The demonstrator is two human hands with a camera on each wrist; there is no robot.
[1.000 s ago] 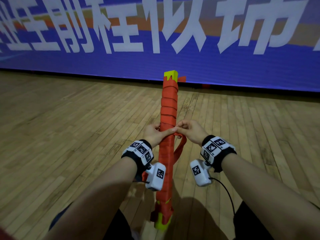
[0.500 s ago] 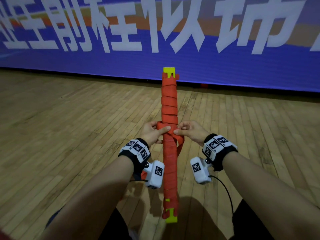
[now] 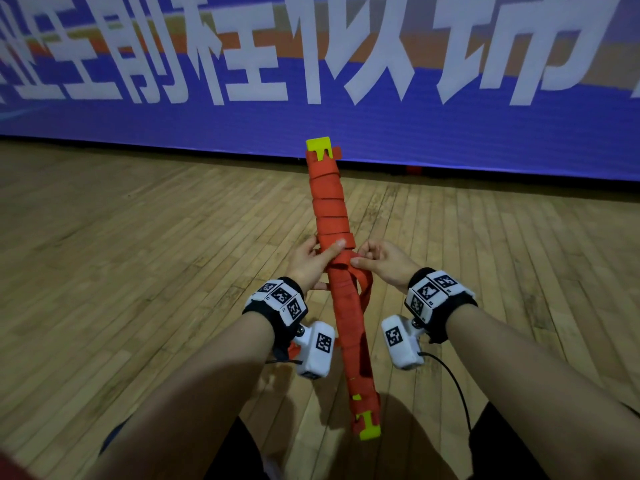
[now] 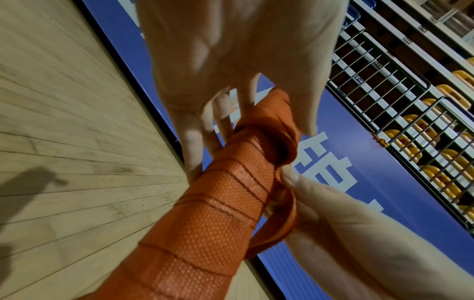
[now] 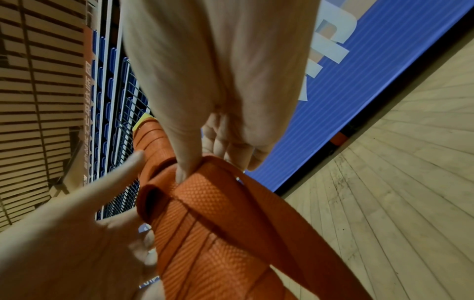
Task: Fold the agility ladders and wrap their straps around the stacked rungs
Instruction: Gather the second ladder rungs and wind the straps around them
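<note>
The ladder bundle [image 3: 341, 317], yellow rungs stacked and wound in orange strap, is held above the floor, pointing away from me. Its yellow ends show at the far tip [image 3: 320, 147] and the near tip [image 3: 370, 432]. My left hand [image 3: 317, 259] grips the bundle's middle, fingers behind it and thumb lying across the front. My right hand [image 3: 363, 260] pinches the strap [image 5: 231, 192] just beside the bundle [image 5: 218, 253]. A loose loop of strap [image 3: 366, 289] hangs below that pinch. In the left wrist view the loop [image 4: 287, 223] curves under the right hand's thumb.
A wooden plank floor [image 3: 138, 271] spreads all round. A blue banner with white characters [image 3: 381, 126] closes the far side, with a small red thing [image 3: 414, 169] at its base. Metal railings and yellow seats [image 4: 423, 121] rise behind it. My knees are at the bottom edge.
The bundle has tilted: its near end swung right, its far end slightly left. A turn of strap has been drawn across the middle under my left thumb. Both hands stay at the middle.
</note>
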